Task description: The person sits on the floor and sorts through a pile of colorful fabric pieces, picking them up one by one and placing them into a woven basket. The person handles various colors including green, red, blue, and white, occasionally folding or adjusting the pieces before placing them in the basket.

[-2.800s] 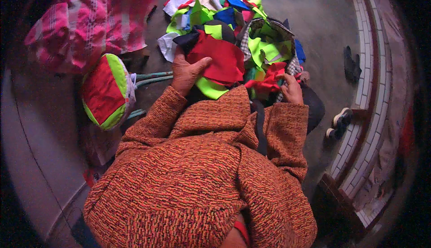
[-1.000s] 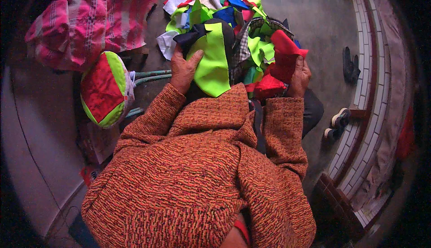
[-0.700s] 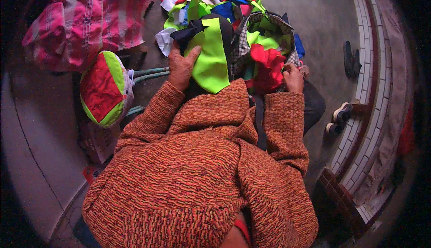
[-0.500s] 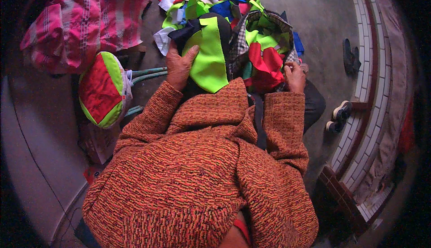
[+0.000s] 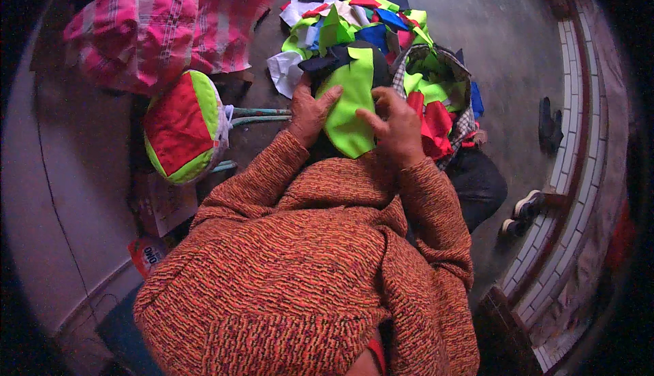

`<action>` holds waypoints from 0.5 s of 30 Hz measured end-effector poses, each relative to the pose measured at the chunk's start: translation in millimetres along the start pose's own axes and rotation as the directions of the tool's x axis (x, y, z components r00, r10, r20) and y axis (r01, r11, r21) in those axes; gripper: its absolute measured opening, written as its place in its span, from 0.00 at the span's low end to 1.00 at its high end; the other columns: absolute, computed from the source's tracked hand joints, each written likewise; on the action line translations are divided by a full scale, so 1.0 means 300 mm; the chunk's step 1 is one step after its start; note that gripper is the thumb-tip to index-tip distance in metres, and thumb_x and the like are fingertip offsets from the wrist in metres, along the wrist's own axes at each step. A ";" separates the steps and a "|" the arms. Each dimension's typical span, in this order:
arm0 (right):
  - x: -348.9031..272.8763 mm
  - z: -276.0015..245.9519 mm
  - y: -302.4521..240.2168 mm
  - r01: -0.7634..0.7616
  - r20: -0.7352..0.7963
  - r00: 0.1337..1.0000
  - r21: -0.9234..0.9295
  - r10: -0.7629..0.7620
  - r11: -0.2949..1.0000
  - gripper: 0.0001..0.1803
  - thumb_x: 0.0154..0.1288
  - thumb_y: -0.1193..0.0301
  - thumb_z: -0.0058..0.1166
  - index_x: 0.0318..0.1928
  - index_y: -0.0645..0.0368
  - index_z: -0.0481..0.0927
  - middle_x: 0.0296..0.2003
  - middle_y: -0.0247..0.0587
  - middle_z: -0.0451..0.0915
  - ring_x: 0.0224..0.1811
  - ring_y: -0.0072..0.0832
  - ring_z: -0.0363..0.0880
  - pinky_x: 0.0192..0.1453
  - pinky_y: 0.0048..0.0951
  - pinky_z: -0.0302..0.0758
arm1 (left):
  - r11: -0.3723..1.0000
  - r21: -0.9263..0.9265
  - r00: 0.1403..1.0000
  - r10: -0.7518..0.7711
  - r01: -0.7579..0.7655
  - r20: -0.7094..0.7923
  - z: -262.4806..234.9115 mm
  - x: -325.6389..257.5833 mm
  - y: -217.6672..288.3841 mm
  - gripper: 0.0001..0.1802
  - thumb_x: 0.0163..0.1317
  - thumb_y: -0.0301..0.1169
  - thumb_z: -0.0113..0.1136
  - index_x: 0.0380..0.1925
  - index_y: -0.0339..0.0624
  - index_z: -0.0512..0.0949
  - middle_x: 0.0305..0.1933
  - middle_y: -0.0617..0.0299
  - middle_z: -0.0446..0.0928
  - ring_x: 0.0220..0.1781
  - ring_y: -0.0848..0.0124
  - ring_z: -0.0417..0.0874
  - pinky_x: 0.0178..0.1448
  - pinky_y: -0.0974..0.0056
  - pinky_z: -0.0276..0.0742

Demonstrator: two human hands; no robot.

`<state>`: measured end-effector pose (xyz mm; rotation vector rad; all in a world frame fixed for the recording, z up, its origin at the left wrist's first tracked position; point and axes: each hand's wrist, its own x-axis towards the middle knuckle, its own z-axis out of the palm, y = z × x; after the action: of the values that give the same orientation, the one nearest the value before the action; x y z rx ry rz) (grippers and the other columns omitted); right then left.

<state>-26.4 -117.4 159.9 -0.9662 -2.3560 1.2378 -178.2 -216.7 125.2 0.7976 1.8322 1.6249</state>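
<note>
A neon-green piece of cloth [image 5: 352,114] lies over my lap, with a dark navy scrap [image 5: 327,60] beside its upper left edge. My left hand [image 5: 313,112] grips the green piece at its left side, thumb on top and fingers hidden underneath. Over the right edge of the same piece is my right hand [image 5: 397,131], its thumb and forefinger apart, apparently touching the cloth. Just right of that hand, red cloth [image 5: 436,131] spills from a checked cloth bag [image 5: 465,125] that also holds neon-green scraps.
Beyond my lap, a heap of mixed scraps [image 5: 337,30] lies on the floor. A red and neon-green padded cover [image 5: 180,127] sits on a stool with greenish legs [image 5: 262,115] at left, near a pink plaid cloth [image 5: 163,28]. Shoes [image 5: 523,211] stand by the tiled step [image 5: 578,103].
My right hand has left the checked bag and moved left to the green cloth. My left hand keeps its hold. The whole view has shifted slightly.
</note>
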 end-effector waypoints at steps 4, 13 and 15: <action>-0.030 0.052 0.017 -0.079 0.074 0.994 0.057 0.075 0.995 0.15 0.53 0.63 0.57 0.38 0.57 0.73 0.25 0.43 0.77 0.28 0.35 0.78 0.33 0.33 0.72 | 0.895 -0.405 0.980 -0.200 0.185 0.005 0.003 -0.006 0.019 0.17 0.61 0.32 0.52 0.49 0.39 0.69 0.45 0.64 0.72 0.45 0.75 0.72 0.52 0.70 0.67; -0.039 -0.111 0.143 0.151 -0.374 0.887 0.788 0.270 0.597 0.08 0.59 0.72 0.52 0.38 0.60 0.72 0.33 0.34 0.75 0.36 0.23 0.74 0.39 0.24 0.72 | 0.819 -0.541 0.972 -0.234 0.190 -0.012 0.005 0.006 -0.046 0.15 0.62 0.28 0.47 0.49 0.39 0.70 0.46 0.65 0.72 0.47 0.75 0.72 0.54 0.70 0.67; -0.040 -0.149 0.160 0.251 -0.505 0.807 0.762 0.305 0.597 0.08 0.61 0.76 0.48 0.41 0.61 0.69 0.34 0.34 0.74 0.37 0.23 0.73 0.43 0.26 0.72 | 0.839 -0.509 0.970 -0.241 0.193 -0.029 0.002 0.003 -0.042 0.15 0.62 0.28 0.47 0.49 0.40 0.71 0.47 0.65 0.73 0.47 0.75 0.72 0.54 0.70 0.67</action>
<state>26.8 -79.5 147.1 -0.8605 -1.0554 1.5021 -179.1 -216.7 112.6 0.2730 1.3849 1.8881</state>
